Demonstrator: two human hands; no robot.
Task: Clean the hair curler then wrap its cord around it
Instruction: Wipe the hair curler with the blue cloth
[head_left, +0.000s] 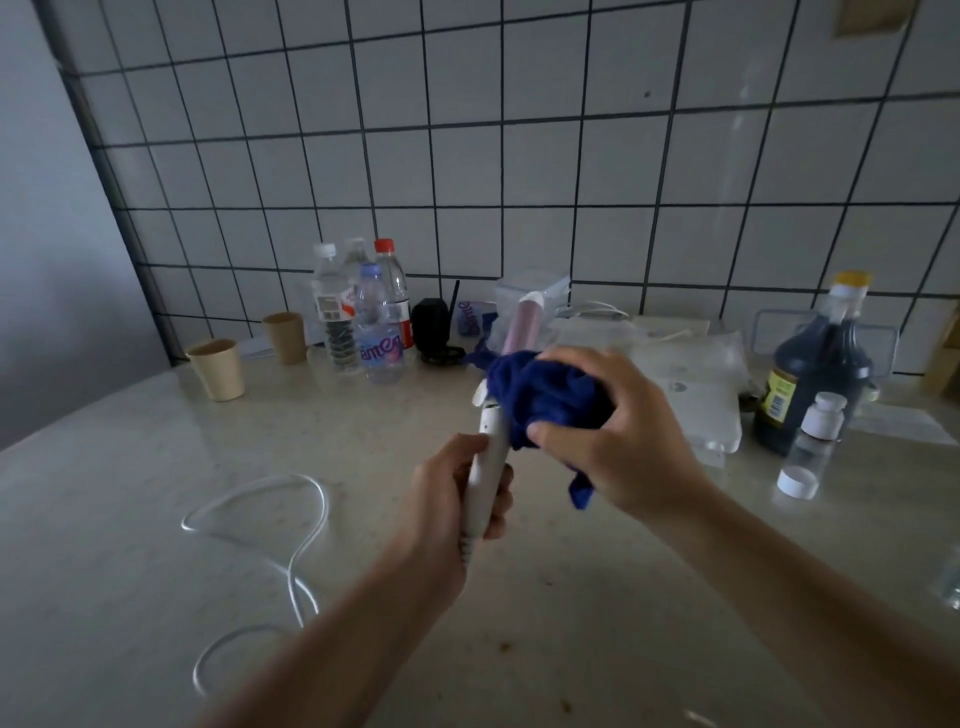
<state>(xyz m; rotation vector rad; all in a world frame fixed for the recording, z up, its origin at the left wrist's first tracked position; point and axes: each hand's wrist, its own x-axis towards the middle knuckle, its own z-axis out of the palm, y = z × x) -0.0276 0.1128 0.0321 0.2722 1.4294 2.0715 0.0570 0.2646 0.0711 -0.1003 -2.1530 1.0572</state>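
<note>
Currently the thin white power cord (325, 512) is lying in loose loops on the pale stone countertop (130, 457), near left. Two beige paper cups (217, 369) are standing far left, with a cluster of clear plastic water bottles (358, 312) just right of them by the tiled wall. Centre: the left hand (457, 499) is gripping the white handle of the white-and-pink hair curler (491, 441), fingers curled tight round it, holding it above the counter with the barrel pointing far. The right hand (618, 415) is clutching a bunched dark blue cloth (545, 395) and pressing it around the barrel base. Far right, a dark-liquid jug with a yellow cap (815, 374) is standing beside a small clear white-capped bottle (821, 421).
</note>
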